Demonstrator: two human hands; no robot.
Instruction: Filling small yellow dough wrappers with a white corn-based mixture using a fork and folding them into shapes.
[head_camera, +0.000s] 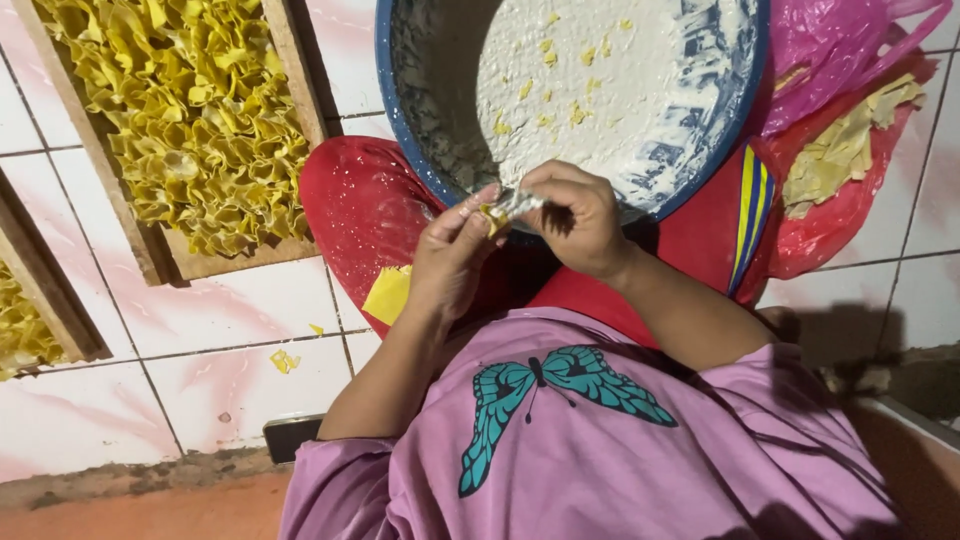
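Shirt: purple top (640, 460) with a teal butterfly print fills the bottom of the view, closest to the camera, both sleeves pushed up above the elbows.
Wrapper piece: a small yellow dough piece (505, 212), dusted white, is pinched between both hands just over the lap, in front of the near rim of the basin.
Left hand: the left hand (452, 262) comes up from the lower left, forearm bare, wrist bent, fingers together and narrow, thumb and fingertips closed on the near end of the dough piece.
Right hand: the right hand (580, 218) reaches in from the right with the wrist cocked inward, fingers curled tight over the far end of the same piece; knuckles face the camera.
Loose square: a flat yellow wrapper square (388, 294) lies on the red trouser leg (360, 215), just beside the left wrist.
Basin: a blue-rimmed round basin (405, 130) coated in white flour, with yellow scraps scattered inside, sits just beyond the hands.
Tray: a wooden tray (290, 70) at upper left is packed with folded yellow pieces; a second tray's edge (40, 290) shows at far left.
Bags: pink and red plastic bags (850, 210) holding pale dough trimmings lie to the right of the basin.
Floor: white tiles (230, 320) bear a few yellow crumbs.
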